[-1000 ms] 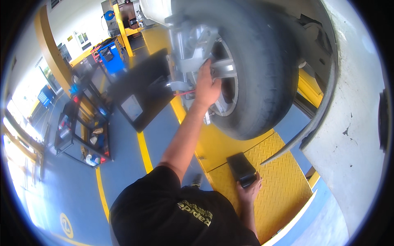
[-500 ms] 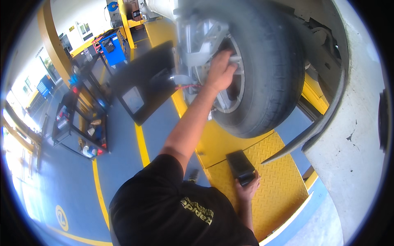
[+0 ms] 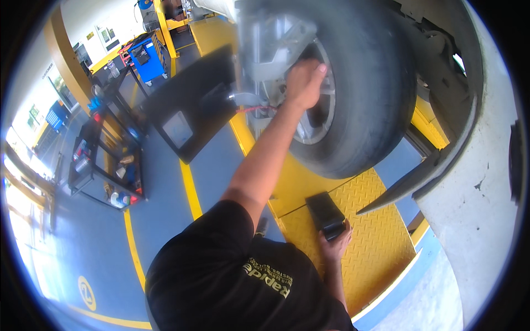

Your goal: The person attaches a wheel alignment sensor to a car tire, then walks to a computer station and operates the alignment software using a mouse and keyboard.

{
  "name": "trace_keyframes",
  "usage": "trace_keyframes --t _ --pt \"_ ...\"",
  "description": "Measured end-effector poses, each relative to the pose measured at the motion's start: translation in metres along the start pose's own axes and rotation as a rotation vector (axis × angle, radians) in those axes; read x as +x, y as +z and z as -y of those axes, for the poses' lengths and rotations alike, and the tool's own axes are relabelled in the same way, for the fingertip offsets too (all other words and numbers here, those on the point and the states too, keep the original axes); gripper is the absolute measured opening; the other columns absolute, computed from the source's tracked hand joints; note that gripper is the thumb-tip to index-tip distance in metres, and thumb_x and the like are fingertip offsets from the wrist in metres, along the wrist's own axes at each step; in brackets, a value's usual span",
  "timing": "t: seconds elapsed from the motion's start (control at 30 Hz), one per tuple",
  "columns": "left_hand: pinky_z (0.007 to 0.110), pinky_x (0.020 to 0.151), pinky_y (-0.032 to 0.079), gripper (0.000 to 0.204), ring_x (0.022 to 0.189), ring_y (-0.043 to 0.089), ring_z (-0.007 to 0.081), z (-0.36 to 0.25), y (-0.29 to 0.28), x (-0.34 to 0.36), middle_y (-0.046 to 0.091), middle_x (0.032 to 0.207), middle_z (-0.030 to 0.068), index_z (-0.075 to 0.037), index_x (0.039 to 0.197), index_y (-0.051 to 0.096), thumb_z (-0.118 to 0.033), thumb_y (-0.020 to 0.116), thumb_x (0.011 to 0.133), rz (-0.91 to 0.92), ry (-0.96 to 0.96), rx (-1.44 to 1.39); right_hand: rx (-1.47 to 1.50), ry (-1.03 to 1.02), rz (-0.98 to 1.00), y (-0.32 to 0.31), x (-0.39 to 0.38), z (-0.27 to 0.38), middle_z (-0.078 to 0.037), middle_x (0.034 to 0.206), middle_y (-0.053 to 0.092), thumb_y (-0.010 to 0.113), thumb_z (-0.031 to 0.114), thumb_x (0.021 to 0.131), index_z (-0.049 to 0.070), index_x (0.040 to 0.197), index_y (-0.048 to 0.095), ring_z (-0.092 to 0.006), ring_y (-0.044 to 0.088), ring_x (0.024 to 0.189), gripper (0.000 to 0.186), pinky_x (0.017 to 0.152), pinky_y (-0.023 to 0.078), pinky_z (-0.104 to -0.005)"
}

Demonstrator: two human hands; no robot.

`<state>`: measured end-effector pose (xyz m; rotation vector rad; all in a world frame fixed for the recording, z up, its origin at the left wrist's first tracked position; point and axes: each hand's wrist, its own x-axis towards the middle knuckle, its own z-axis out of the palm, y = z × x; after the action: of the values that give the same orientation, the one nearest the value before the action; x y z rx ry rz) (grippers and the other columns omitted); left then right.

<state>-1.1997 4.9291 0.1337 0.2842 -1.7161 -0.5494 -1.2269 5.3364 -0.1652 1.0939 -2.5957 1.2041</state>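
A car wheel (image 3: 381, 83) with a silver spoked rim (image 3: 329, 118) fills the upper middle. My left hand (image 3: 305, 83) reaches up to it, closed at the spokes with the thumb on top; its fingertips are hidden. A metal wheel clamp (image 3: 281, 55) sits across the rim, and a large black board (image 3: 193, 110) with a pale panel sticks out from it. Lower down, my right hand (image 3: 338, 243) is closed around the near end of a black wheel chock (image 3: 324, 212), which rests on the yellow ramp (image 3: 370, 237).
The pale car fender (image 3: 464, 220) curves down on the right, its pointed lower edge close to the ramp. A black tool cart (image 3: 107, 160) with bottles stands at the left. Farther back are a blue tool cabinet (image 3: 148, 59) and a yellow post (image 3: 69, 55).
My left hand has shifted slightly up and right at the rim, its thumb now pointing upward. My right hand stays on the chock. The view has moved a little.
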Motion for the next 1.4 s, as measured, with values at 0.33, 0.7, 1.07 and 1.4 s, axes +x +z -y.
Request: trace_keyframes --t 0.33,0.7,1.07,1.4 --pt "0.052 0.075 0.045 0.061 0.085 0.060 0.0458 -0.015 0.007 -0.010 0.064 0.083 0.0218 0.002 0.084 0.065 -0.055 0.051 0.103 -0.078 0.113 0.036 0.015 -0.063 -0.038 0.010 -0.002 -0.015 -0.024 0.139 0.051 0.088 0.023 0.063 0.002 0.151 0.036 -0.0447 0.050 0.132 0.105 0.111 0.036 -0.0581" --pt "0.050 0.091 0.048 0.053 0.101 0.062 0.0460 -0.051 -0.004 -0.027 0.066 0.103 0.0241 0.002 0.110 0.064 -0.049 0.058 0.099 -0.060 0.210 0.085 0.027 -0.033 0.024 -0.002 0.005 -0.001 -0.023 0.138 0.051 0.089 0.025 0.062 0.003 0.150 0.037 -0.0444 0.051 0.129 0.104 0.110 0.037 -0.0579" --pt "0.044 0.086 0.056 0.060 0.094 0.069 0.0374 -0.119 -0.041 0.022 0.069 0.108 0.0198 0.001 0.120 0.064 -0.036 0.088 0.080 -0.214 0.480 0.299 0.029 -0.069 -0.019 -0.012 0.004 0.011 -0.022 0.136 0.052 0.090 0.025 0.063 0.001 0.151 0.036 -0.0426 0.051 0.128 0.106 0.110 0.037 -0.0575" --pt "0.033 0.061 0.059 0.061 0.069 0.071 0.0256 -0.113 -0.016 0.023 0.071 0.084 0.0122 -0.003 0.105 0.071 -0.057 0.086 0.082 -0.477 0.710 0.406 0.034 -0.033 0.011 -0.027 0.000 0.009 -0.023 0.137 0.052 0.092 0.028 0.062 0.000 0.151 0.035 -0.0423 0.050 0.131 0.109 0.112 0.036 -0.0563"
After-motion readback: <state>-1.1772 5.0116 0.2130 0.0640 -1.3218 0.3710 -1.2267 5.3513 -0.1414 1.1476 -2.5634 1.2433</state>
